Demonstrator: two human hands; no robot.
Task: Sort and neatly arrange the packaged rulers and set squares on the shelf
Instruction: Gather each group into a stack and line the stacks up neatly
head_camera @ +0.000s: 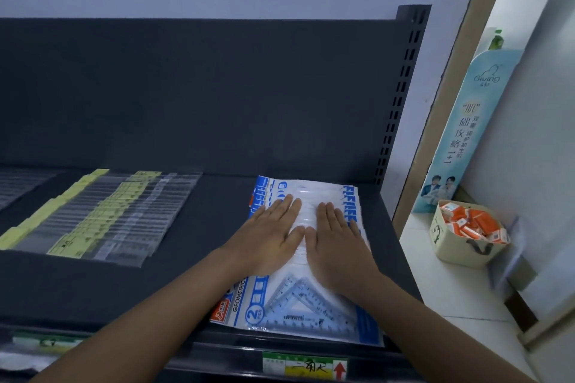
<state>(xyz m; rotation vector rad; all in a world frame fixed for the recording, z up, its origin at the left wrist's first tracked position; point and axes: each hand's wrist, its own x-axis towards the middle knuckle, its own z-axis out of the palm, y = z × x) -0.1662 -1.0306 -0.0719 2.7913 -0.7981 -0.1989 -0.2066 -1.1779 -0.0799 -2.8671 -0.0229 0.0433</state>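
**Ana:** Where are the set squares lying?

**Ben:** The overlapping row of white-and-blue plastic packets holding clear set squares (311,314) is lying on the dark grey metal shelf (199,227), toward its 3 o'clock end. It is running from the front lip at 6 o'clock back toward 12.

**Ana:** And the hands?

**Ben:** Both are pressing flat on the row, fingers straight and close together, gripping nothing. The left hand (273,236) is resting at 9 o'clock of the right hand (336,239), thumbs almost meeting.

**Ana:** The rulers?

**Ben:** The clear sleeves of rulers with yellow header cards (118,214) are lying fanned at 9 o'clock of the packets, well apart from them.

**Ana:** What are you worrying about?

**Ben:** Those packets are looking slick. If the palms are pushing unevenly, I think the layers could slip over one another and skew the row. The nearest packet is sitting right at the front lip, above the green-and-yellow price label (305,367), so a pull toward 6 o'clock could tip it off. A shove toward 3 o'clock could be risking the shelf's end.
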